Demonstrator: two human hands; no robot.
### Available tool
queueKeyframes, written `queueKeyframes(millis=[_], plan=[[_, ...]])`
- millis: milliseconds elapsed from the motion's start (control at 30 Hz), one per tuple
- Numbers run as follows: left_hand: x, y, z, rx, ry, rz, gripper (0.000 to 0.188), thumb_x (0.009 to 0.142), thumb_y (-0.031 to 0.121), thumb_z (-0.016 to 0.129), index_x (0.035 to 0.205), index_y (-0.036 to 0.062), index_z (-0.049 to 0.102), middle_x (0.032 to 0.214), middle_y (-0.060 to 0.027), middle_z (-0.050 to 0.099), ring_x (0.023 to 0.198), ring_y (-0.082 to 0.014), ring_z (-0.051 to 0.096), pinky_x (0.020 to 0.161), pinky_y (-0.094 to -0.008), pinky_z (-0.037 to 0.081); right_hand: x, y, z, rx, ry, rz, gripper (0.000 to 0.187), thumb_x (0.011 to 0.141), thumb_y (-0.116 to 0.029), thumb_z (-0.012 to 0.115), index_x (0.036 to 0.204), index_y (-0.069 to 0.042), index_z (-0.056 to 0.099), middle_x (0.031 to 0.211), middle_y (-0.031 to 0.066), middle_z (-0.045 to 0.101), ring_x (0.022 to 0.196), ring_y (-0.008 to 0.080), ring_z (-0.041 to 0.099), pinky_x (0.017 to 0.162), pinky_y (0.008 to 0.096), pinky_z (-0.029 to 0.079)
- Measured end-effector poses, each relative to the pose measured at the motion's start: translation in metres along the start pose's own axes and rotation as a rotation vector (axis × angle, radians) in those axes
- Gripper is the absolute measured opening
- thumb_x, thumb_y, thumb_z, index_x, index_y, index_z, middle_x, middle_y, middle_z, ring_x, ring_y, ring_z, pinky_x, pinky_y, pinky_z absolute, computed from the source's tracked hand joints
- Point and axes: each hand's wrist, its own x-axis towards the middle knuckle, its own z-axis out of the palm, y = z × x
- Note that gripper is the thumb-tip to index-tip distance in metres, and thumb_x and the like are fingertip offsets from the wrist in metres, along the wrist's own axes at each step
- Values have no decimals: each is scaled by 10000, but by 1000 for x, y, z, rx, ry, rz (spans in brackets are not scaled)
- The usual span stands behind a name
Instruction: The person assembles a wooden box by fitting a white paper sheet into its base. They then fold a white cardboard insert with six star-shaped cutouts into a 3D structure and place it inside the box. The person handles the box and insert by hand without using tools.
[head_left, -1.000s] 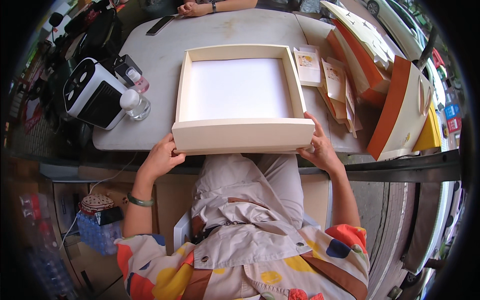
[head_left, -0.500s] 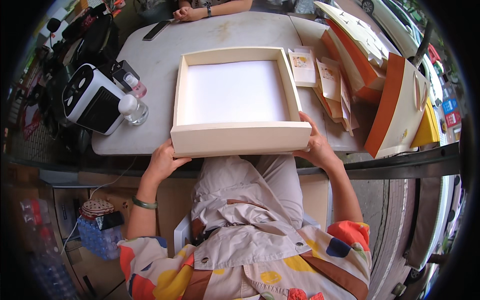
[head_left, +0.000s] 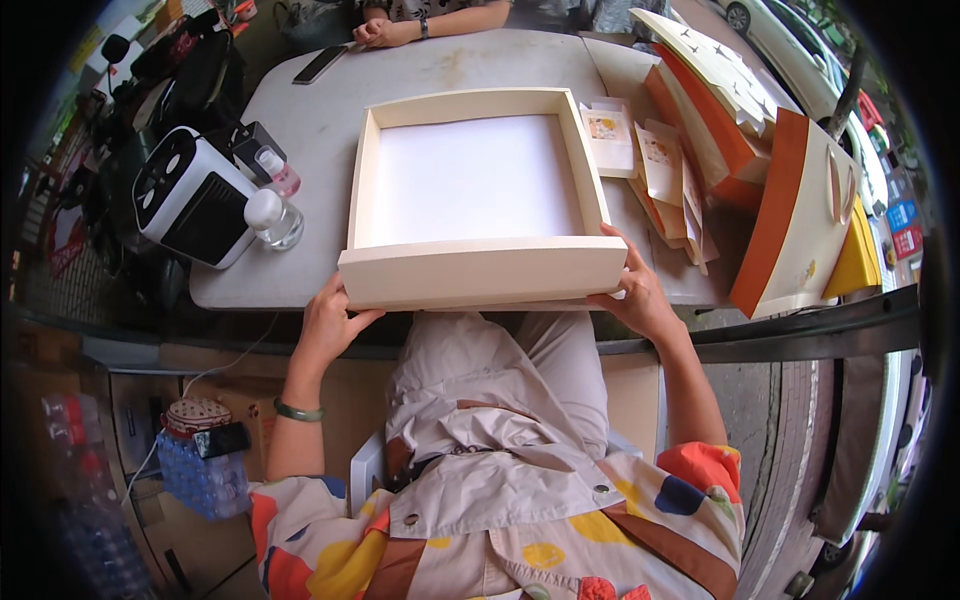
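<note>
A shallow cream-coloured box [head_left: 480,275], open at the top with a plain white bottom inside, is at the near edge of the table. Its near wall is tilted up toward me. At the box's near left corner, my left hand [head_left: 330,322] grips the wall, thumb along the underside and fingers partly hidden behind the side. My right hand [head_left: 637,295] holds the near right corner, with the thumb below and fingers against the outer side.
On the pale table [head_left: 300,130] stand a white-and-black appliance [head_left: 195,200], a clear white-capped bottle [head_left: 273,220], a pink bottle [head_left: 278,172] and a phone [head_left: 320,65]. Folded cards [head_left: 660,165] and orange-and-cream paper bags [head_left: 800,220] lie right. Another person's hands [head_left: 388,32] rest across the table.
The box's near side has tilted up slightly, with both hands still on its corners. The view has shifted a little; the things on the table stay in place.
</note>
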Motion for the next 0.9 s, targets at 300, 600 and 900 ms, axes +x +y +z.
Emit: queueKeyframes(millis=[300,600,900], plan=[[10,-4,-1,-150,-111,-39,323,709,131,784,994,15,684,1080,-131,625,961,-317,621,825,-369,500,7,16,4,157,-65,-10,411,716,-314,790,1062,-115,693,1520,73,239,915,240,618,847,379,539],[11,-13,-2,-204,-153,-45,366,766,208,768,1046,-3,662,1113,-139,613,980,-313,621,848,-355,494,6,18,3,258,-118,49,457,798,-440,695,1060,-65,692,1534,76,192,956,252,600,880,383,516],[6,-23,10,-195,-61,-28,469,828,427,683,1053,16,664,1126,-147,607,1006,-329,608,850,-365,491,4,18,10,318,-105,82,460,855,-469,630,1020,-46,701,1557,68,142,1036,246,563,905,388,499]])
